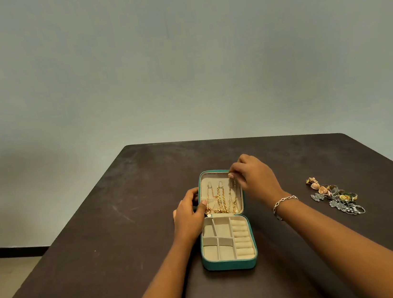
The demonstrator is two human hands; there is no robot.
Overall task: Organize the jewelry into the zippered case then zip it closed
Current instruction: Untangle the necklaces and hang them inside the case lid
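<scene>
A teal zippered case [230,265] lies open on the dark table, beige inside. Its raised lid [205,178] carries gold chain necklaces [222,201] hanging from hooks. The lower half has bare compartments and a row of ring rolls [242,239]. My left hand [189,218] grips the lid's left edge, thumb on the lining near the chains' lower ends. My right hand [254,177] pinches at the top right hook, where a chain hangs. A pile of loose jewelry [334,195], gold and silver pieces with rings, lies on the table to the right.
The dark table [100,224] has its left edge and far edge in view, with a plain wall behind. A silver bracelet [283,202] sits on my right wrist.
</scene>
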